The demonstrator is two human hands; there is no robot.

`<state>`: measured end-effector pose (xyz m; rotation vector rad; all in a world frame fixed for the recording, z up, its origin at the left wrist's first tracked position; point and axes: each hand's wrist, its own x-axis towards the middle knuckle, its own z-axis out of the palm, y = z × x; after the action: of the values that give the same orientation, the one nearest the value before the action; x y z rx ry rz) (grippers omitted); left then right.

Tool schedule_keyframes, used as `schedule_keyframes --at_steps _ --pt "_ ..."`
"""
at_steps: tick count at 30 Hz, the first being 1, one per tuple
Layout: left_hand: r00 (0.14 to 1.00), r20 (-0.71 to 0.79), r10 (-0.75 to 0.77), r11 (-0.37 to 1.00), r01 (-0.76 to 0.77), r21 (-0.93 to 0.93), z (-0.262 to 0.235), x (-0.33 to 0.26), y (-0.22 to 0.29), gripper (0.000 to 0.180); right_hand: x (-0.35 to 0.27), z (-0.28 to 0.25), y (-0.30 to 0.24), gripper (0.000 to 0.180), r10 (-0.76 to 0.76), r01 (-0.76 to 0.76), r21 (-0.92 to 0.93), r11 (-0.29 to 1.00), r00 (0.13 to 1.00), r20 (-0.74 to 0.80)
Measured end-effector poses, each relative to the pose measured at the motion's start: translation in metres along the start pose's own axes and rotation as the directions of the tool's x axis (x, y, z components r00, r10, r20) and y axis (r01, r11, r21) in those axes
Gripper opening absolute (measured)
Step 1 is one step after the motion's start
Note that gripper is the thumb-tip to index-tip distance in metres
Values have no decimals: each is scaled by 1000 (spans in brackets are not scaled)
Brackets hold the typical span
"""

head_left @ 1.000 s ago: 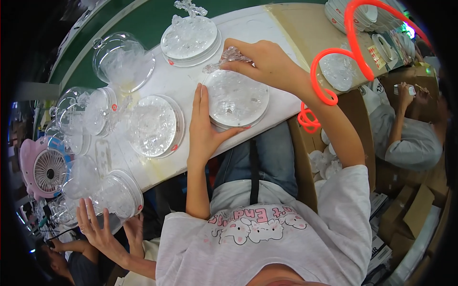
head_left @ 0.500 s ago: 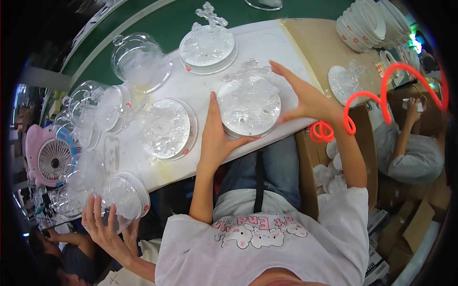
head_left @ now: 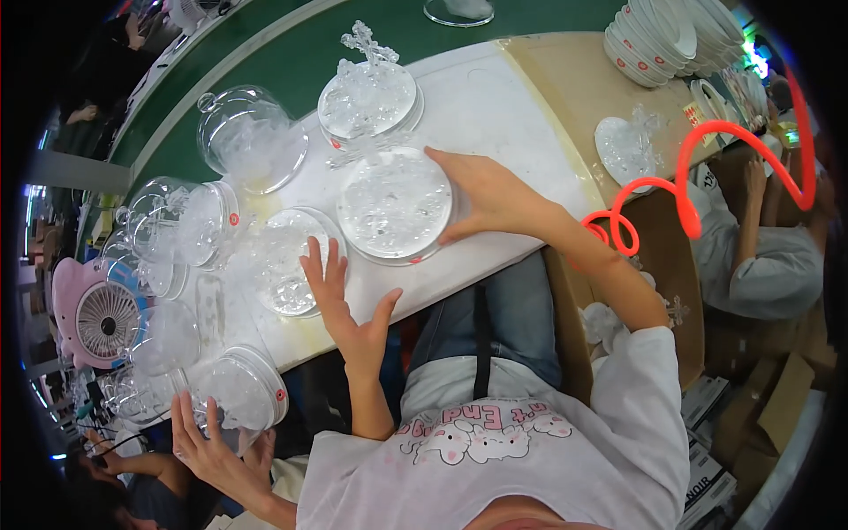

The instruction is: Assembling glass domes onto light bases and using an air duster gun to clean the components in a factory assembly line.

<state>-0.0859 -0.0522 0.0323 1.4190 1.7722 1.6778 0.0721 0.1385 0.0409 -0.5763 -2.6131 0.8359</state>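
Left hand (head_left: 340, 305) lifted off round clear disc (head_left: 395, 205) (glittery, white-rimmed).

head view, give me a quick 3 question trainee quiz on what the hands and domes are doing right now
1. True or false: the right hand rests against the edge of the round clear dish.
2. What is the left hand doing?
A. gripping a white bowl
B. open, fingers spread, beside the dish nearer the fan
C. holding the red coiled hose
3. Fill in: the clear dome at the far side of the white table stands ____ of the snowflake dish, as seen in the picture.

Key
1. true
2. B
3. left
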Motion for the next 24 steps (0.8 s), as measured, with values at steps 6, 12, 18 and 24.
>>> schedule_keyframes --at_steps 6,12,18,24 --pt "966 51 255 832 -246 497 8 -1 -2 82 8 14 -5 93 -25 25 -52 998 1000 -5" --pt "869 460 185 868 -364 339 51 -22 11 56 -8 -17 5 76 72 -74 -38 996 996 -57" --pt "830 548 100 766 -416 490 94 -24 8 59 -21 -55 19 54 160 -148 64 987 929 -334" --pt "825 546 147 845 -392 364 83 -13 10 44 -33 -94 29 39 228 -200 109 974 836 -499"
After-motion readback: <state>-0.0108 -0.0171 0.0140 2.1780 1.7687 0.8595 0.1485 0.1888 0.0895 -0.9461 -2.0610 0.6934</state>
